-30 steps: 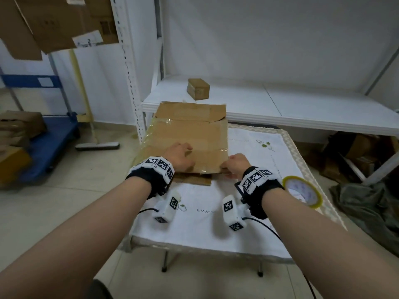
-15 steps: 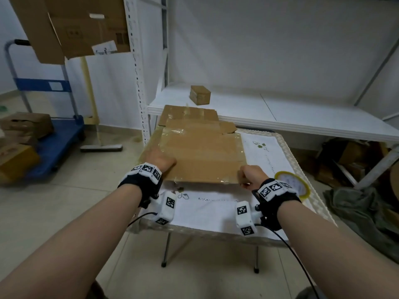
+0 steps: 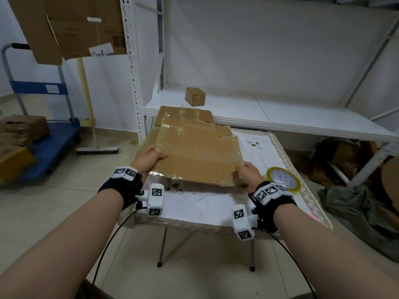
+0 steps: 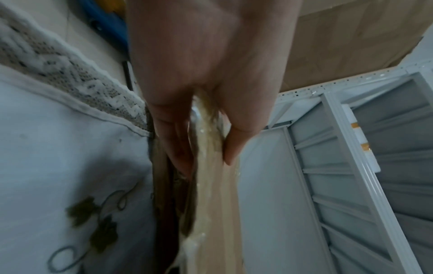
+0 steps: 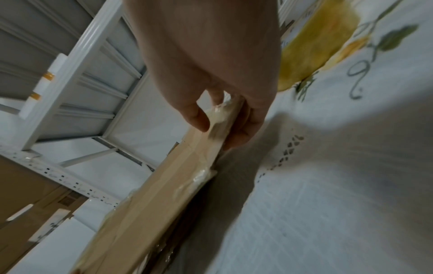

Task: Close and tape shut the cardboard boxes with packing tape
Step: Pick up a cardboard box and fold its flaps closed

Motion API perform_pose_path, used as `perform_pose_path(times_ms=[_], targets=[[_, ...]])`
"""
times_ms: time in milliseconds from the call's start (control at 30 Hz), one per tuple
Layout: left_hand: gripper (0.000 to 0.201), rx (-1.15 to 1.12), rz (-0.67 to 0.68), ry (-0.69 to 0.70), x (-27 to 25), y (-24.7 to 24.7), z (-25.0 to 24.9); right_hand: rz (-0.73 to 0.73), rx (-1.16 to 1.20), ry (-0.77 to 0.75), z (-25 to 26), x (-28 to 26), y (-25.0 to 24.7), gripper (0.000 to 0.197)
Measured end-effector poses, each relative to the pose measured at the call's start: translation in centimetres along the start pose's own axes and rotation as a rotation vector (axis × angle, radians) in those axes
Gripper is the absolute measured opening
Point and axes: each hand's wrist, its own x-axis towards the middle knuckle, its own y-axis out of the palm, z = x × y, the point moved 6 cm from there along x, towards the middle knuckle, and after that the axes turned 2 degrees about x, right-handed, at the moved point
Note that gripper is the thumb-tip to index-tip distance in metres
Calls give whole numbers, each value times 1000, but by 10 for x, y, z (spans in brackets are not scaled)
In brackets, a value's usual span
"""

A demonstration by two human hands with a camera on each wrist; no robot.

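Note:
A flattened cardboard box [image 3: 194,152], streaked with old clear tape, lies on the small table [image 3: 216,203]; its near edge is lifted off the cloth. My left hand [image 3: 149,157] pinches the box's near left corner, thumb on top and fingers under, as the left wrist view shows [image 4: 206,140]. My right hand [image 3: 245,175] pinches the near right corner [image 5: 222,126] of the same cardboard [image 5: 152,200]. A roll of yellowish packing tape [image 3: 282,179] lies flat on the cloth just right of my right hand.
A white shelf [image 3: 269,117] runs behind the table with a small closed cardboard box [image 3: 195,96] on it. At left, a blue cart [image 3: 43,143] carries boxes. More cardboard hangs top left [image 3: 71,26]. Clutter and dark cloth [image 3: 356,212] lie on the floor at right.
Both hands slid outward from the middle of the near edge to its two corners. The near edge of the cardboard has risen off the cloth, and the view moved back.

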Motion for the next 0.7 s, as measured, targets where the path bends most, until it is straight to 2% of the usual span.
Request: perform_pose_path(times_ms=[100, 200, 333, 467, 600, 700], targets=[[29, -88, 78, 28, 3, 8, -2, -33, 53, -31, -4, 15, 2, 26], [24, -218, 76, 22, 9, 10, 4, -29, 93, 9, -12, 26, 5, 10], [26, -353, 64, -4, 22, 11, 14, -18, 150, 39, -17, 32, 7, 8], [15, -336, 69, -43, 28, 25, 10, -77, 157, 28, -20, 38, 0, 8], [28, -293, 113, -28, 25, 25, -5, -68, 246, 54, -17, 37, -2, 20], [41, -508, 115, 57, 19, 21, -21, -38, 421, 70, -13, 32, -1, 18]])
